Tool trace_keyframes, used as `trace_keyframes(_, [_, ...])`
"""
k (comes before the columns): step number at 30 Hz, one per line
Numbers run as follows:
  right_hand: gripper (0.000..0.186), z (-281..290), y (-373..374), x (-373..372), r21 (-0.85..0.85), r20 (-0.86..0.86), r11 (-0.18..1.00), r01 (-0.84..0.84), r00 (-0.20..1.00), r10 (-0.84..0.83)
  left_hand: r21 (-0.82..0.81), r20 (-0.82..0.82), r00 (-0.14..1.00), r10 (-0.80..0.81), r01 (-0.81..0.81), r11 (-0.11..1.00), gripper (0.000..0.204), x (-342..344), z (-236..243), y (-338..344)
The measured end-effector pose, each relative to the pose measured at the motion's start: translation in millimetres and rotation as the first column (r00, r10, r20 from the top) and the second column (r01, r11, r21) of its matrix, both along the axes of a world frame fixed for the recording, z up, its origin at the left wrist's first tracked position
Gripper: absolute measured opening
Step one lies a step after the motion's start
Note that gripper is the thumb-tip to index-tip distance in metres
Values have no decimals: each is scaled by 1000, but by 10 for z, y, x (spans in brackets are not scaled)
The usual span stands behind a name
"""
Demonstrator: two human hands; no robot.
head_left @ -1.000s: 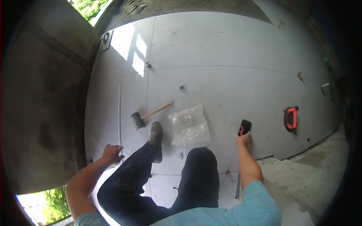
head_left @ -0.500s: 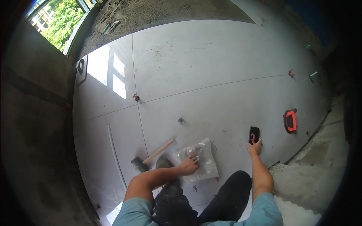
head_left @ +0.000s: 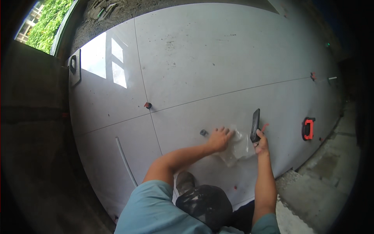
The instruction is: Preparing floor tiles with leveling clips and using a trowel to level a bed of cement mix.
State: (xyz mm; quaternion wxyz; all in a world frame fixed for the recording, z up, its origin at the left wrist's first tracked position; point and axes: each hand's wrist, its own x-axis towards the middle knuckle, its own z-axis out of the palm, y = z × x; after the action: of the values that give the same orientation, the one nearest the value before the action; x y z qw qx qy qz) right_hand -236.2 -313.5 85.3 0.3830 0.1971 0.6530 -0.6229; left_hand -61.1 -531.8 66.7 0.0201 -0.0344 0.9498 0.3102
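One black flat rectangular phone (head_left: pixel 255 123) in the right hand (head_left: pixel 261 145); one clear crinkled plastic bag (head_left: pixel 241 145) at the left hand (head_left: pixel 220 140)

Right hand: bare, fingers and thumb clamped on the lower end of the phone. Phone tilted up, narrow side towards the view, upper end pointing away from the body. A small red curved piece (head_left: pixel 265 126) juts out to the right of it, just above the fingers; cannot tell how it attaches.

Left hand: bare, back upward, reaching across from the left over the near edge of the bag. Fingertips overlap the plastic; cannot tell whether the fingers pinch it or only press. Bag is blurred, between the two hands, above large pale grey floor tiles (head_left: pixel 233 50); cannot tell if any part is lifted.

Just left of the left hand: a small dark cylindrical object (head_left: pixel 203 133) on the tiles. Farther left, a red-and-black knob (head_left: pixel 147 105) stands by the crossing of the joints; a long thin grey rod (head_left: pixel 126 162) lies nearer the body. Far left edge: a flat grey board with a black handle (head_left: pixel 75 68).

Right of the phone, well apart: a red-and-black suction-type handle (head_left: pixel 308 129).

Close in: a light blue sleeve (head_left: pixel 156 206) on the left arm, a dark stained trouser knee (head_left: pixel 206 206), a greyish foot (head_left: pixel 185 182) beyond it.
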Motion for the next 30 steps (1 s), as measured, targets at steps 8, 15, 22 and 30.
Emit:
trace_keyframes(8, [47,1205,-203,-365,-77,-157,985,-155,978,141,62,-29,710,703,-701,710,98,-1026,-267,-2812])
trace_keyframes(15, [72,2620,653,-764,328,-230,935,-135,948,218,-371,267,790,551,-444,816,62,-206,-334,-3010])
trace_keyframes(22, [76,2700,1074,-955,436,-205,900,3,974,96,-387,460,726,511,-354,851,68,-358,45,-2975])
trace_keyframes(30, [52,1113,346,-2083,427,-286,903,42,954,91,-429,568,647,509,-294,854,126,-545,130,-2919])
